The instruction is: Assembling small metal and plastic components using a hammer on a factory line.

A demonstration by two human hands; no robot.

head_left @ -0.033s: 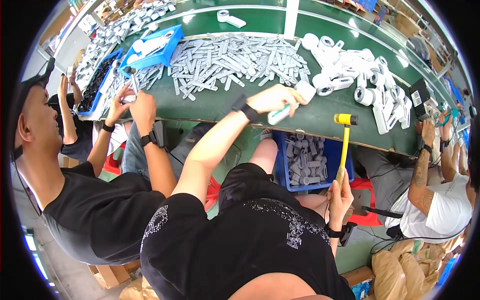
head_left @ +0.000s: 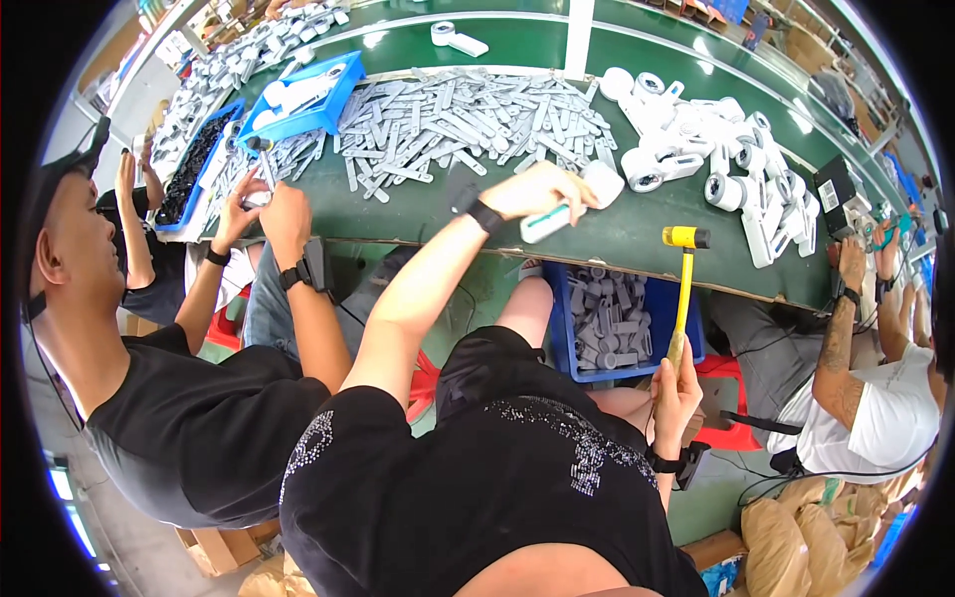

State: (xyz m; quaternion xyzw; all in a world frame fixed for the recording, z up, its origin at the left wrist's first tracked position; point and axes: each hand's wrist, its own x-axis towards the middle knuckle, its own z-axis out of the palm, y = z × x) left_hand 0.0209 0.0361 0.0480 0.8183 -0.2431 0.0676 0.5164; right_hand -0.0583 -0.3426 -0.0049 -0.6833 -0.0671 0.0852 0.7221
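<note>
My left hand is closed on a white plastic housing with a squarish rounded head. Its handle, with a green stripe, sticks out below my fingers over the front edge of the green table. In my right hand, fingers wrapped round the grip, a mallet stands upright. It has a yellow shaft and a yellow and black head, held in front of the table edge. Beyond my left hand lies a heap of grey flat strips. To its right is a pile of white round-headed housings.
Under the table edge stands a blue bin of grey parts. A light blue tray with white parts and a blue tray of black parts sit left. Co-workers sit close on both sides; a black box is at right.
My left hand has shifted slightly left with the white housing in it. The mallet in my right hand has barely moved.
</note>
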